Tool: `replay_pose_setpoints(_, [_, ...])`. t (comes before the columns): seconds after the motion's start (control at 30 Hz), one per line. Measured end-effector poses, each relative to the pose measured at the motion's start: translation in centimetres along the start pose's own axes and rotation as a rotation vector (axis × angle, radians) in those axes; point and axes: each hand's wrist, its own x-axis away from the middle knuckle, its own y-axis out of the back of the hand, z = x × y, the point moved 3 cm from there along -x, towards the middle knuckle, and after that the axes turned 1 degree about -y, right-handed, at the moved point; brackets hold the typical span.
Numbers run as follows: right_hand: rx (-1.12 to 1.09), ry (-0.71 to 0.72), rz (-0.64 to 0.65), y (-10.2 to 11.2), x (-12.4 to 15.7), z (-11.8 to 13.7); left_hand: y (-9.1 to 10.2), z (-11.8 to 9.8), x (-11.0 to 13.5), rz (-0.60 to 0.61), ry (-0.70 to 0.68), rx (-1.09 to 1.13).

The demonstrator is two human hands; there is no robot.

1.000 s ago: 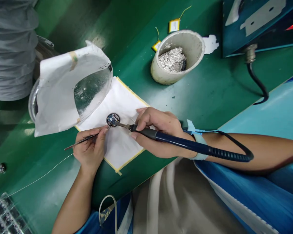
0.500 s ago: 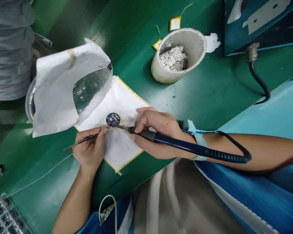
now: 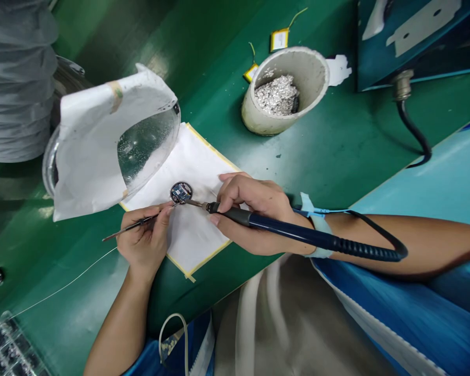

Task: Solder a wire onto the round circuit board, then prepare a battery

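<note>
A small round circuit board [image 3: 180, 192] lies on a white pad with yellow edging [image 3: 196, 167] on the green bench. My right hand [image 3: 254, 209] is closed on a dark blue soldering iron [image 3: 297, 236], and the iron's metal tip touches the board's lower right edge. My left hand [image 3: 144, 241] pinches thin metal tweezers [image 3: 135, 225], whose points reach the board from the left. A blue strap circles my right wrist.
A lamp or magnifier dome wrapped in white paper [image 3: 102, 146] hangs over the pad's left. A white cup of silvery solder scraps [image 3: 284, 91] stands behind. Two small yellow batteries [image 3: 279, 39], a blue box [image 3: 415, 36] with a black cable, a thin wire [image 3: 62, 286] and a component tray [image 3: 2, 350] are around.
Almost nothing: both hands hold their tools at the board, with only a slight shift of the view.
</note>
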Motion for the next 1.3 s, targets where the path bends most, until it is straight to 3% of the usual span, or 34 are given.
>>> replay_pose_setpoints(0.13, [-0.031, -0.034, -0.048, 0.1, -0.1, 0.2, -0.2, -0.6, -0.4, -0.006, -0.034, 0.016])
replay_pose_setpoints(0.33, [-0.136, -0.105, -0.189, 2.6, 0.1, 1.5, 1.1, -2.1, -1.3, -0.179, -0.317, 0.009])
replay_pose_setpoints(0.4, [-0.099, -0.120, -0.244, 4.1, 1.1, 1.6, 1.5, -2.7, -1.7, -0.088, -0.405, -0.127])
replay_pose_setpoints(0.5, [-0.037, -0.209, -0.346, 5.8, 3.2, 0.6, 0.6, -3.2, -2.3, 0.248, -0.427, -0.419])
replay_pose_setpoints(0.57, [-0.037, -0.302, -0.395, 6.5, 4.5, -0.6, -0.4, -3.3, -2.7, 0.372, -0.412, -0.535])
replay_pose_setpoints(0.7, [-0.049, -0.425, -0.448, 6.9, 5.6, -2.6, -1.8, -3.5, -3.1, 0.339, -0.475, -0.600])
replay_pose_setpoints(0.83, [-0.045, -0.485, -0.423, 6.6, 5.3, -3.2, 0.2, -3.0, -1.8, 0.215, -0.540, -0.637])
replay_pose_setpoints(0.9, [-0.076, -0.496, -0.394, 6.5, 5.0, -3.3, 2.6, -2.0, -1.1, 0.203, -0.472, -0.647])
replay_pose_setpoints(1.0, [-0.098, -0.499, -0.380, 6.3, 4.8, -3.3, 7.1, 0.5, -1.4, 0.194, -0.150, -0.743])
replay_pose_setpoints(1.13, [-0.051, -0.509, -0.372, 6.3, 4.6, -3.5, 12.5, 3.3, -3.4, -0.036, 0.099, -0.852])
replay_pose_setpoints(1.23, [-0.027, -0.530, -0.365, 6.3, 4.6, -3.8, 14.4, 5.3, -4.3, -0.212, 0.262, -0.900])
replay_pose_setpoints(1.3, [-0.024, -0.537, -0.368, 6.3, 4.4, -3.8, 14.2, 6.5, -4.2, -0.206, 0.333, -0.885])
